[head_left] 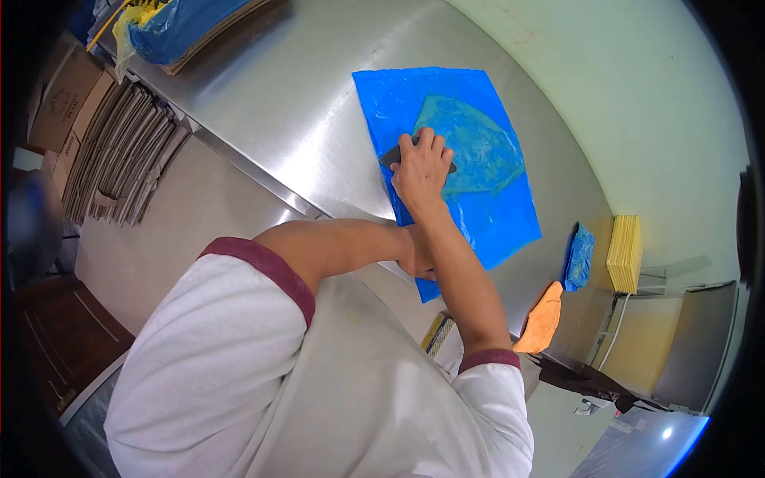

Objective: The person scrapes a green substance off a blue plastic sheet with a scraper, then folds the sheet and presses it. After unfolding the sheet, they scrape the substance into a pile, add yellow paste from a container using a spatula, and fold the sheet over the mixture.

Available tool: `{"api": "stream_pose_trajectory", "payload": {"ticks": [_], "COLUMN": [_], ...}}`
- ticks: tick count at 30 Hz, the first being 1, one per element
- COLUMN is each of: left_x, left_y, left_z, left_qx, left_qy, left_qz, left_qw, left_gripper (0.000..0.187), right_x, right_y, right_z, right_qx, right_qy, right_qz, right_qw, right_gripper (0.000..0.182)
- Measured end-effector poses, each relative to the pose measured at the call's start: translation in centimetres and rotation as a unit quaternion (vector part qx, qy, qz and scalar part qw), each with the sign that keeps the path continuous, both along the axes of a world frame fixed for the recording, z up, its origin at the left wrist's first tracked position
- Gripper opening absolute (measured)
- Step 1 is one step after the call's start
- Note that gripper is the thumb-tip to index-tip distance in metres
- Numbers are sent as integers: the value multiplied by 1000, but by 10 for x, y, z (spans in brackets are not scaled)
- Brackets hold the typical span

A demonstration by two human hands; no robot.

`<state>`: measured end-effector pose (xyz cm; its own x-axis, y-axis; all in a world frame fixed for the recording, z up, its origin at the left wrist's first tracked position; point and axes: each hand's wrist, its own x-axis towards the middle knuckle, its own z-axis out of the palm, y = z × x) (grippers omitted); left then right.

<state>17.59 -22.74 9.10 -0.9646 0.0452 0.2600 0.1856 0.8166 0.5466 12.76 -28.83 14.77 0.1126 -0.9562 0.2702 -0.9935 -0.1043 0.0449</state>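
A blue plastic bag (498,227) lies flat on the steel table (263,119), with a greenish, uneven patch (478,143) showing on it. My right hand (424,167) is on top of the bag, its fingers bent over a dark flat tool (390,156) that rests at the patch's left side. Under my right forearm, my left hand (414,253) is at the bag's lower edge by the table's front edge. Most of its fingers are hidden, so its grip cannot be made out.
An orange cloth or glove (543,319), a folded blue packet (579,256) and a yellow stack (624,253) are at the right. A blue-lined box (187,32) stands at the upper left. Flattened cardboard (123,151) is stacked beyond the table's left edge. A pale wall (637,103) borders the far side.
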Motion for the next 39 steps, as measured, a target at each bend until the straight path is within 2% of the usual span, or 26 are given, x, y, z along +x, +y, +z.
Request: {"api": "stream_pose_trajectory", "payload": {"ticks": [3, 6, 8, 11, 14, 17, 21, 24, 26, 27, 30, 33, 35, 39], "left_x": [-1, 46, 85, 118, 115, 103, 99, 101, 103, 103, 97, 99, 100, 99], "left_y": [-2, -10, -33, -46, -43, -41, -40, -40, -37, -36, -21, -23, -25, -27], "left_z": [-9, -20, -21, -16, -11, -15, -14, -14, -12, -11, -11, -12, -13, -10], "left_qx": [-16, 12, -28, -1, -30, -71, -88, -99, -78, -68, -22, -30, -46, -66], "left_qy": [65, 125, 58, 98, 86, 73, 67, 90, 64, 52, 109, 123, 104, 61], "left_qz": [-17, 67, 160, 278, 305, 334, 331, 330, 306, 297, 280, 310, 302, 295], "left_qw": [998, 990, 985, 955, 948, 937, 937, 934, 947, 951, 953, 942, 947, 951], "left_gripper": [49, 43, 48, 45, 37, 32, 32, 32, 33, 33, 32, 31, 31, 32], "right_x": [0, -18, -21, -8, 2, 5, 10, 11, 11, 9, -7, -12, -9, -2], "right_y": [4, 16, 25, 25, 18, 8, -11, -18, -18, -13, 28, 50, 53, 44], "right_z": [23, 43, 43, 29, 18, 4, -7, 0, 9, 16, 30, 26, 17, 10], "right_qx": [15, 49, 70, 117, 94, 22, -2, -10, 2, 3, 35, 82, 105, 75], "right_qy": [-42, -55, -39, -36, -32, -22, -8, -11, -20, -21, -18, -19, -22, -27], "right_qz": [-47, -85, -95, -93, -86, -77, -91, -110, -132, -137, -128, -113, -114, -108], "right_qw": [998, 994, 992, 988, 991, 997, 996, 994, 991, 990, 991, 990, 988, 991], "right_gripper": [48, 50, 51, 51, 48, 47, 46, 45, 47, 47, 46, 47, 48, 48]}}
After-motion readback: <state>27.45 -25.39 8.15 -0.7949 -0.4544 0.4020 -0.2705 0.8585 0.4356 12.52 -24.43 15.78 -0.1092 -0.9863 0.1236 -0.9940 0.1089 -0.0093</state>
